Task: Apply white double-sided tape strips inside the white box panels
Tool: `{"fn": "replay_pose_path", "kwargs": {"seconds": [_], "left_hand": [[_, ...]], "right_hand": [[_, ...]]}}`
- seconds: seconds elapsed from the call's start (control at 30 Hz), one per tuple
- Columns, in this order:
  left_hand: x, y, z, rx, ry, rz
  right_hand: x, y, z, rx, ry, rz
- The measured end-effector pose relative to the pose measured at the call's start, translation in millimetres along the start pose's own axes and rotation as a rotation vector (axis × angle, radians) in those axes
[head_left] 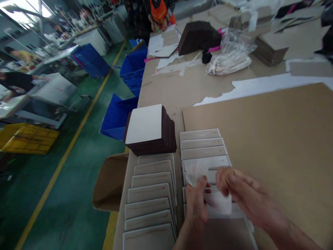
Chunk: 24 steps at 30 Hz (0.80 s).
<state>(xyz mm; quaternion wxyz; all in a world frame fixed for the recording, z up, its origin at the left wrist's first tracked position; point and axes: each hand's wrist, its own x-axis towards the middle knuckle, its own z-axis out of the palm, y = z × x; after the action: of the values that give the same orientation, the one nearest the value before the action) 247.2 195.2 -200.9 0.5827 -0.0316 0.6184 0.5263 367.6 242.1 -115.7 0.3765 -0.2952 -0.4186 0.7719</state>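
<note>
Thin translucent sheets point(196, 173) are pinched between the thumb and fingers of my left hand point(196, 203), above the right row of overlapping pale panels point(203, 143). My right hand point(238, 184) is beside it with curled fingers, slightly blurred. A whitish translucent sheet point(221, 204) hangs just below my right fingers; whether they grip it is unclear. The left row of overlapping panels point(148, 197) runs along the table's left edge. Behind that row stands a stack of dark-edged boards with a white top point(145, 123).
A large brown board point(260, 128) covers the table's right side. Farther back are a dark block point(197, 36) and a plastic bag point(231, 55). Left of the table are blue bins point(117, 116) and an open brown box point(110, 182). A person in orange point(159, 12) is at the far end.
</note>
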Motion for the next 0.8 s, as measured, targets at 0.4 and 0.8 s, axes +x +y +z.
{"fn": "replay_pose_path", "kwargs": {"seconds": [0.4,0.8], "left_hand": [[-16,5,8.8,-0.12,-0.195,-0.043],[-3,0,13.1,-0.304,-0.085,0.038]], "right_hand": [[28,54,-51,-0.585,0.386,0.272],[19,82,-47,-0.081,0.375,0.365]]}}
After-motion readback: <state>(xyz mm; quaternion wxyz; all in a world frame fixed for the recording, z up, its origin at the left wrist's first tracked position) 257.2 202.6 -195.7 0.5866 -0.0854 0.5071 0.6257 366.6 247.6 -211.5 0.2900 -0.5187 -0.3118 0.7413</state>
